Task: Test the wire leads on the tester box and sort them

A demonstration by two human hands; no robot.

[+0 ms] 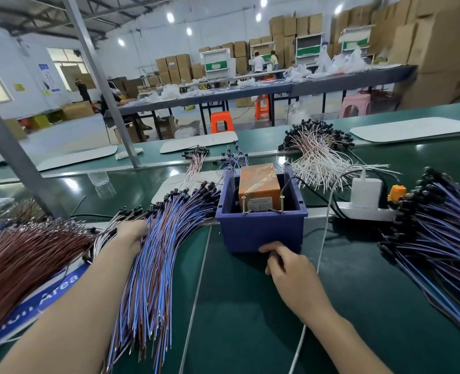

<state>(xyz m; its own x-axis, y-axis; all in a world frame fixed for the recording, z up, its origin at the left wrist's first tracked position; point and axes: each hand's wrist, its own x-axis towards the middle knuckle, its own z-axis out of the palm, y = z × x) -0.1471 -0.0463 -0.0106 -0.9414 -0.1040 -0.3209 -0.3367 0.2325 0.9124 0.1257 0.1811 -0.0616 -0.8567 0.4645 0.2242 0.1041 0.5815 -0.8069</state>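
The tester box is a blue bin [261, 230] holding an orange unit [259, 182], with two upright screws [243, 205] at its front edge. A fan of blue-and-brown wire leads [153, 265] with black ends lies to its left. My left hand [131, 233] reaches into the far part of that fan, its fingertips hidden among the leads. My right hand [288, 263] hovers at the bin's lower front with fingers loosely curled, the forefinger touching the bin wall and nothing in its grasp. A second heap of blue leads [439, 238] lies at the right.
A brown wire bundle [21, 255] sits far left, and a white-and-pink lead pile [317, 155] lies behind the bin. The power strip [366, 211] with a white charger stands right of the bin, its white cable [323, 252] running toward me. Grey slanted posts [15, 163] rise at left.
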